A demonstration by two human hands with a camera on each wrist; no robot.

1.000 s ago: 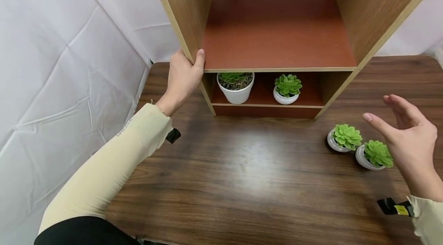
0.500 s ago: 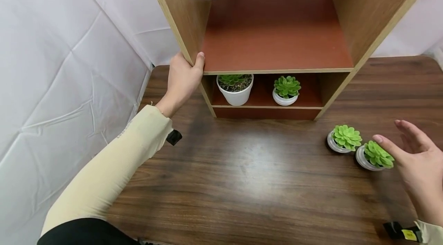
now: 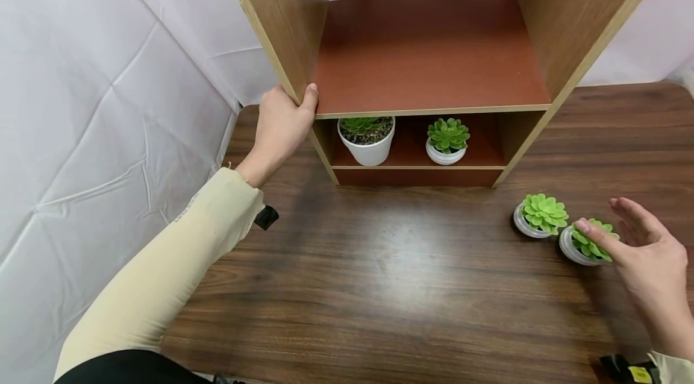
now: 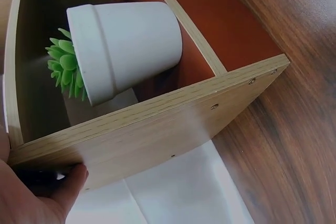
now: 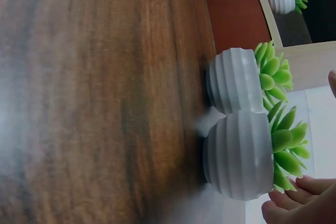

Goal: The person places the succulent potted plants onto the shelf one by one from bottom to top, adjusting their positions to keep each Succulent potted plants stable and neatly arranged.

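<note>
My left hand [image 3: 284, 125] grips the left side panel of a wooden shelf unit [image 3: 434, 52], thumb on the inside. In the lower compartment stand a larger potted plant [image 3: 368, 141] in a smooth white pot and a small potted succulent [image 3: 447, 140]. Out on the tabletop, right of the unit, two more small succulents sit side by side: a farther one [image 3: 540, 215] and a nearer one [image 3: 585, 243], both in ribbed white pots. My right hand [image 3: 653, 257] hovers at the nearer succulent, fingers spread and thumb over its leaves in the head view; whether it touches cannot be told.
A dark wood-grain table [image 3: 379, 287] carries everything. White cloth [image 3: 108, 100] hangs along the left and behind the unit. The unit's raised front board [image 3: 417, 176] edges its lower compartment.
My right hand has come down and nearer to me, then slightly left, so its thumb now overlaps the nearer succulent. The left hand keeps its grip on the panel.
</note>
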